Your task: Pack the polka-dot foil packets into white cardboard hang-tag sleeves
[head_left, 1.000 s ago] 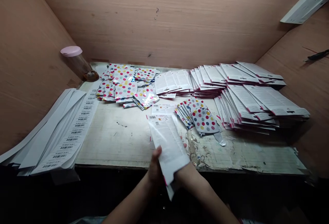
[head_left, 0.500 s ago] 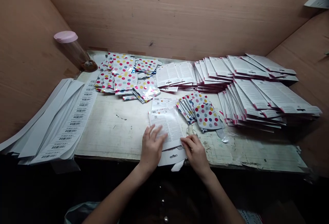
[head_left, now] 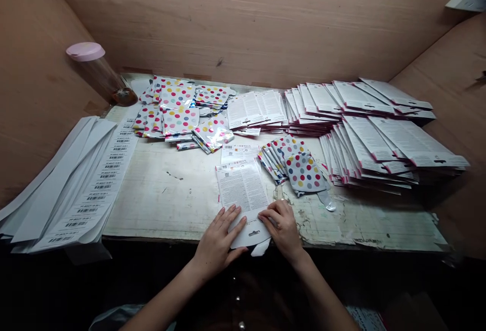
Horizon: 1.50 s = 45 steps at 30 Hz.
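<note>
A flat white printed packet (head_left: 245, 189) with small text lies in front of me, its hang-hole end near the table's front edge. My left hand (head_left: 220, 240) rests with fingers spread on its lower left part. At the lower right edge, my right hand (head_left: 283, 227) has thumb and forefinger pinched together on the packet. A small white piece (head_left: 261, 247) sticks out below the packet by my right hand; how it is attached cannot be seen. Another printed packet (head_left: 237, 154) lies partly under the top end. Close on the right sits a small pile of polka-dot pouches (head_left: 307, 171).
More polka-dot pouches (head_left: 180, 121) are heaped at the back left. Stacks of printed packets (head_left: 379, 136) fill the right side. Barcode label sheets (head_left: 87, 189) hang over the left front edge. A pink-lidded bottle (head_left: 100, 75) stands at the back left. Wooden panels (head_left: 243, 27) enclose the table.
My left hand has slid down from the packet's middle to its lower left part. The packet's body and hang-hole end now look continuous, without the earlier step between them. The view has shifted slightly.
</note>
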Motion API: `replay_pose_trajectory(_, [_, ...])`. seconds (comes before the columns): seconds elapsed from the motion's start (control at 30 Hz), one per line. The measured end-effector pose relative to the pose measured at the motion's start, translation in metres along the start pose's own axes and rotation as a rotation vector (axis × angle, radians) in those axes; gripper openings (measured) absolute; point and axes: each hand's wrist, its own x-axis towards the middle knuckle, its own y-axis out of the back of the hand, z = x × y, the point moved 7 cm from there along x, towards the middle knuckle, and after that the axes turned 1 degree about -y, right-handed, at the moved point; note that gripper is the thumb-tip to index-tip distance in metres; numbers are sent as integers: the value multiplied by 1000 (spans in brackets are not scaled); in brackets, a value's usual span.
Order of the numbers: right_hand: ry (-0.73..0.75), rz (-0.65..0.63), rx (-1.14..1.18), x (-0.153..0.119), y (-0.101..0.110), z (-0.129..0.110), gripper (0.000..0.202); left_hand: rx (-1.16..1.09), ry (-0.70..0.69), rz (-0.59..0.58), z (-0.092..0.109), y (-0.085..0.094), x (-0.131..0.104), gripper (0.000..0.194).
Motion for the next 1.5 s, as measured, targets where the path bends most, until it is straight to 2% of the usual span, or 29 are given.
replay_pose_trajectory(0.23, [-26,23,-65,1,-1,-4,13,47,-17,34,1,0,-1,62])
replay_pose_trajectory(0.43, [12,-69,-97,3,-9,-5,16,74,-16,28,2,-2,-1,61])
replay_pose_trajectory(0.6, [84,-94,-216,6,-19,-2,17,43,0,30,1,-2,-1,60])
replay_pose_trajectory(0.7, [122,-115,-238,1,-21,-9,18,-7,28,22,1,-2,0,67])
replay_pose_trajectory(0.77, [175,-201,-212,-12,-17,-21,17,-54,51,22,-1,-1,0,75])
replay_pose_trajectory(0.83, [248,-380,-184,-33,-10,-34,12,-98,61,34,-4,0,-1,78])
replay_pose_trajectory(0.9, [271,-547,-193,-54,6,-38,9,-140,26,75,-5,5,-2,67])
replay_pose_trajectory(0.97, [184,-601,-233,-61,28,-32,13,-186,-45,141,-4,11,-4,48])
replay_pose_trajectory(1.03, [61,-580,-228,-53,44,-24,16,-217,-79,208,-3,18,-7,33])
replay_pose_trajectory(1.07, [39,-572,-197,-47,44,-22,17,-221,-64,233,-3,20,-8,29])
replay_pose_trajectory(1.13, [96,-545,-107,-31,32,-27,19,-217,23,255,-4,22,-8,23])
replay_pose_trajectory(1.23, [189,-389,-16,-9,2,-33,12,-228,210,237,-9,19,-3,13])
replay_pose_trajectory(1.37, [64,-163,77,-2,-18,-20,12,-241,534,259,-26,16,-1,16])
replay_pose_trajectory(1.43, [67,-60,-2,-6,-16,-19,14,-113,680,275,-35,19,-4,36])
replay_pose_trajectory(1.5, [122,-3,-138,-12,-12,-25,18,22,768,243,-40,23,-7,42])
